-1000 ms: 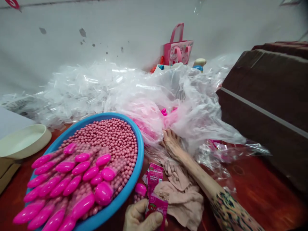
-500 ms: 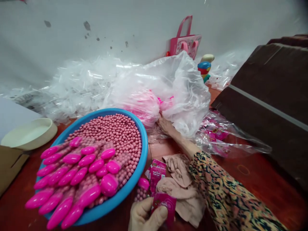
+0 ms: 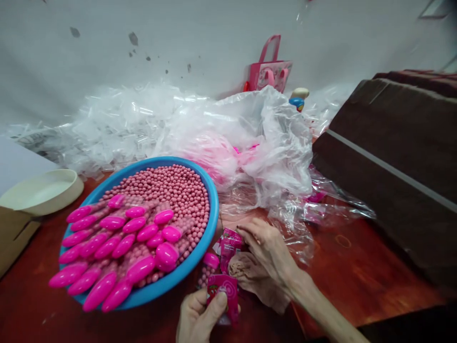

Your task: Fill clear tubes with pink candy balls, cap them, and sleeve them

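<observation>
Thumb and bent fingers of the left hand (image 3: 200, 314) pinch a pink printed card (image 3: 231, 287) at bottom centre of the frame. Its long axis runs nearly up and down the picture, the short top edge roughly level and the patterned face turned to the camera.

Just above it lies a second pink card (image 3: 228, 248), also lengthwise up the picture, its top end leaning right. The right hand (image 3: 266, 245) arches over a beige cloth (image 3: 269, 297), fingertips close to that card's upper end; whether they press on anything cannot be told.

The step in hand looks like holding one card steady; a next move there would call for a light, flat fingertip grip, clear of the pink-capped bead bottle (image 3: 207, 275) beside the blue basin (image 3: 214, 209), left of both cards.
</observation>
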A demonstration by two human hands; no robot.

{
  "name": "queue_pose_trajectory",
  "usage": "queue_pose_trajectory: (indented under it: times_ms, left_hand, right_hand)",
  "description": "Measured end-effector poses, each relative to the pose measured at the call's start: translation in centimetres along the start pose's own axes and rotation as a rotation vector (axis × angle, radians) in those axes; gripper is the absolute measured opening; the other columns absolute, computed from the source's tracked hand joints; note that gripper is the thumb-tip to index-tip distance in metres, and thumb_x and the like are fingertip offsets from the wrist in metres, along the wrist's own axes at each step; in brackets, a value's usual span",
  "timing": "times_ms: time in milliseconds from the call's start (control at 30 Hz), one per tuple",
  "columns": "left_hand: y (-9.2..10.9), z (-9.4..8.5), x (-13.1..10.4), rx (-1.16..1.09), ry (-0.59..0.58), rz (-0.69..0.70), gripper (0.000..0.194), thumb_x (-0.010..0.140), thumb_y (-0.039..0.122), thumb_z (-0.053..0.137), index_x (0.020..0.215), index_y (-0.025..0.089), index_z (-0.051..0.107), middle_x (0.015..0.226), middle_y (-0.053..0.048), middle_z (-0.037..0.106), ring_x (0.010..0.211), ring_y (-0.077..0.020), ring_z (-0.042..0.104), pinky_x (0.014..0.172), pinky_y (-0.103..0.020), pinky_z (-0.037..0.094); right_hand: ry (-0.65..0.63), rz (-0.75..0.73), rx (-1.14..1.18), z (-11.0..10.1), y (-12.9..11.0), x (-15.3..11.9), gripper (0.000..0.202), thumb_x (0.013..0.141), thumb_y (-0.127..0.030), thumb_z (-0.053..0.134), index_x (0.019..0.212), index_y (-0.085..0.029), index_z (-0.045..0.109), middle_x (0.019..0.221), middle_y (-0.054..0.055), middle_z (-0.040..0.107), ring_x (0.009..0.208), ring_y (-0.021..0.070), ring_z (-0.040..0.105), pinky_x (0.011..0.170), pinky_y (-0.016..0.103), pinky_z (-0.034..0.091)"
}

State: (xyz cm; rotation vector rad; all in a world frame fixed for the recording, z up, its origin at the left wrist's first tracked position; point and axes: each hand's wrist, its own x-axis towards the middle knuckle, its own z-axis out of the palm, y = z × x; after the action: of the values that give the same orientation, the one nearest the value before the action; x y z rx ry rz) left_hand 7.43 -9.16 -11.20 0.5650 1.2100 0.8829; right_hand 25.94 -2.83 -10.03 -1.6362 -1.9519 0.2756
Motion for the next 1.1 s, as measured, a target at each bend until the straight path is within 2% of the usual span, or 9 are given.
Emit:
queue_pose_trajectory:
  times_ms: [100, 300, 467, 667, 833, 900, 967, 1033, 1100]
  left_hand:
    - [0.2, -0.5, -0.3, -0.045, 0.065, 0.001, 0.037, 0.051, 0.047, 0.084, 0.058, 0.012, 0.075, 0.051, -0.009, 0.070, 0.048, -0.0150, 0.061, 0.054, -0.023, 0.048]
    - [0.9, -1.4, -0.6, -0.184, 0.151, -0.007, 0.030, 0.046, 0.038, 0.088, 0.057, 0.013, 0.075, 0.051, -0.005, 0.070, 0.047, -0.0138, 0.062, 0.054, -0.021, 0.050]
    - [1.1, -2.0, -0.3, -0.250, 0.126, -0.094, 0.030, 0.043, 0.033, 0.090, 0.058, 0.013, 0.074, 0.050, -0.005, 0.069, 0.049, -0.0184, 0.065, 0.054, -0.027, 0.054]
    - [1.2, -2.5, -0.3, -0.308, 0.123, -0.112, 0.029, 0.044, 0.029, 0.091, 0.062, 0.014, 0.074, 0.053, -0.004, 0.070, 0.050, -0.0156, 0.065, 0.051, -0.024, 0.053]
    - [1.4, -2.4, -0.3, -0.316, 0.144, -0.107, 0.027, 0.045, 0.027, 0.090, 0.062, 0.014, 0.074, 0.054, -0.003, 0.071, 0.052, -0.0158, 0.066, 0.053, -0.024, 0.054]
    - [1.5, -2.1, -0.2, -0.310, 0.138, -0.106, 0.027, 0.046, 0.027, 0.090, 0.063, 0.014, 0.074, 0.057, -0.004, 0.072, 0.053, -0.0168, 0.067, 0.054, -0.025, 0.055]
    - [1.4, -1.8, -0.2, -0.313, 0.141, -0.100, 0.029, 0.046, 0.029, 0.090, 0.064, 0.013, 0.074, 0.056, -0.004, 0.071, 0.052, -0.0164, 0.066, 0.054, -0.025, 0.054]
    - [1.2, -1.4, -0.2, -0.330, 0.158, -0.088, 0.031, 0.044, 0.031, 0.091, 0.062, 0.013, 0.073, 0.052, -0.003, 0.070, 0.049, -0.0148, 0.065, 0.051, -0.022, 0.053]
    - [0.9, -0.9, -0.1, -0.357, 0.162, -0.077, 0.032, 0.043, 0.032, 0.091, 0.061, 0.013, 0.071, 0.048, -0.002, 0.068, 0.045, -0.0131, 0.063, 0.047, -0.020, 0.050]
  right_hand:
    - [0.025, -0.002, 0.031, 1.8, -1.4, -2.8, 0.022, 0.094, -0.026, 0.045, 0.089, -0.022, 0.066, 0.083, 0.004, 0.067, 0.075, 0.0182, 0.064, 0.068, 0.031, 0.054]
    - [0.119, 0.025, 0.049, 4.4, -2.5, -5.3, 0.032, 0.095, -0.027, 0.038, 0.122, -0.020, 0.052, 0.122, 0.015, 0.059, 0.114, 0.0288, 0.057, 0.087, 0.047, 0.053]
    - [-0.011, -0.014, 0.063, 5.3, -3.7, -5.2, 0.029, 0.089, -0.023, 0.051, 0.118, -0.022, 0.057, 0.113, 0.012, 0.063, 0.106, 0.0286, 0.062, 0.081, 0.044, 0.057]
    - [-0.049, -0.201, -0.100, 7.0, -3.2, -6.7, 0.070, 0.090, -0.012, 0.044, 0.150, -0.016, 0.010, 0.146, 0.021, 0.038, 0.138, 0.0374, 0.024, 0.097, 0.057, 0.045]
    - [-0.006, -0.148, 0.123, 8.0, -2.7, -7.7, 0.064, 0.090, -0.012, 0.046, 0.148, -0.023, 0.020, 0.151, 0.018, 0.029, 0.140, 0.0359, 0.020, 0.101, 0.063, 0.035]
    - [0.017, -0.097, 0.207, 8.1, -2.9, -7.5, 0.060, 0.088, -0.015, 0.050, 0.143, -0.023, 0.029, 0.148, 0.017, 0.036, 0.137, 0.0363, 0.027, 0.101, 0.063, 0.037]
    - [0.022, -0.031, 0.246, 7.6, -3.4, -6.9, 0.050, 0.085, -0.017, 0.053, 0.134, -0.020, 0.041, 0.134, 0.016, 0.054, 0.127, 0.0347, 0.047, 0.095, 0.055, 0.047]
    - [0.021, 0.062, 0.286, 6.5, -3.9, -6.0, 0.031, 0.085, -0.017, 0.053, 0.116, -0.020, 0.052, 0.106, 0.010, 0.069, 0.101, 0.0277, 0.066, 0.079, 0.041, 0.058]
    - [0.025, 0.168, 0.351, 4.8, -4.1, -5.1, 0.017, 0.086, -0.020, 0.055, 0.103, -0.020, 0.056, 0.084, 0.003, 0.070, 0.076, 0.0193, 0.070, 0.065, 0.029, 0.060]
